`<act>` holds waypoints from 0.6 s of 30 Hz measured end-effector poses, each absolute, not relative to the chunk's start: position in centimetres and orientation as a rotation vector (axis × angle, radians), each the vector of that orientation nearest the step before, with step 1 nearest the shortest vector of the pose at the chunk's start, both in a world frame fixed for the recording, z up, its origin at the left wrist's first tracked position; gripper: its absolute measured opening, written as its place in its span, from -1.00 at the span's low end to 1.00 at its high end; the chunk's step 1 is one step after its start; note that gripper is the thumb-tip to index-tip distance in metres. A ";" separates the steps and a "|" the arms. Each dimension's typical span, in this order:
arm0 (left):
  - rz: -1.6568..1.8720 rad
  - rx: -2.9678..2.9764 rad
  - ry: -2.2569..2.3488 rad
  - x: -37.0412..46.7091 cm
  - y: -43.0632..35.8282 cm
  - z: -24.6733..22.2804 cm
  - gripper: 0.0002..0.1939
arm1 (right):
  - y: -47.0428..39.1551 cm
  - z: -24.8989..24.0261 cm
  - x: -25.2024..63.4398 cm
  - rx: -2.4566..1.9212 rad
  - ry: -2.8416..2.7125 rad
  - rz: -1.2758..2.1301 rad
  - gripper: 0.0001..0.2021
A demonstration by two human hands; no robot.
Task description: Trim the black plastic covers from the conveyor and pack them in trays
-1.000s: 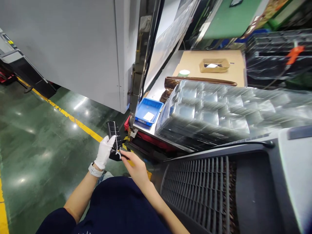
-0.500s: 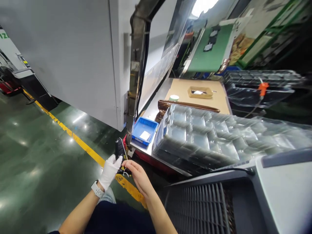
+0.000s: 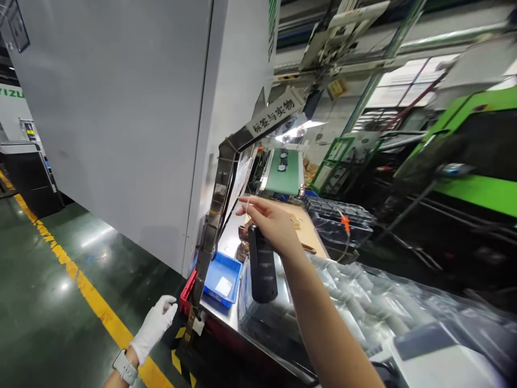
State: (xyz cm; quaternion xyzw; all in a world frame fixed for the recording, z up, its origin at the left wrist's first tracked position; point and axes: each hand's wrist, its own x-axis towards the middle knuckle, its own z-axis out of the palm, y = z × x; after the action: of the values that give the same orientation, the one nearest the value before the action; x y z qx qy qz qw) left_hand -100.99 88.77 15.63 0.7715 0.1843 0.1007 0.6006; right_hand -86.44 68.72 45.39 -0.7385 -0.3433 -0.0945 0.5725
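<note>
My bare right hand (image 3: 272,223) is raised over the workbench, thumb and fingers pinching a thin white cord (image 3: 247,205). Just below that hand hangs a black oblong plastic device (image 3: 262,272); the cord's attachment to it is hidden. Lower left, my left hand (image 3: 155,326) wears a white glove and hovers over the floor. Its fingers are loosely bent and apart, with nothing visible in them. A blue tray (image 3: 222,277) with a white slip inside sits on the bench corner, left of the device.
Clear plastic trays (image 3: 355,302), stacked in wrapping, cover the near bench. A slanted metal post (image 3: 216,215) stands beside a large grey machine cabinet (image 3: 121,118). Behind the bench runs a green conveyor (image 3: 283,175) with dark parts. A red bin (image 3: 188,293) is below the blue tray.
My hands have separated. The right hand has lifted the black device by its cord, up and right over the bench; the left has let go and dropped left. The view has turned upward and right.
</note>
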 end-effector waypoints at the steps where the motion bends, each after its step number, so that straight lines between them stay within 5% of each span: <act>1: 0.213 1.751 0.430 -100.9 88.9 14.8 -0.53 | 69.5 46.6 -85.8 -1.809 -0.802 -0.347 -0.63; 10: 0.174 1.502 0.556 -102.3 89.8 11.4 -0.68 | 76.2 51.1 -82.8 -2.736 -0.879 -0.962 -0.82; 18: 0.116 1.600 0.827 -110.5 90.2 9.5 -0.80 | 76.3 48.9 -79.1 -2.574 -1.119 -1.029 -0.61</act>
State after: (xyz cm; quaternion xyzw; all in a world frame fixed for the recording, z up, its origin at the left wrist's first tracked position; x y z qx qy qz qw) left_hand -110.48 90.17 9.54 0.6956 0.3596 0.0504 0.6199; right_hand -79.11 76.31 48.86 -0.8585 -0.3734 -0.3432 0.0760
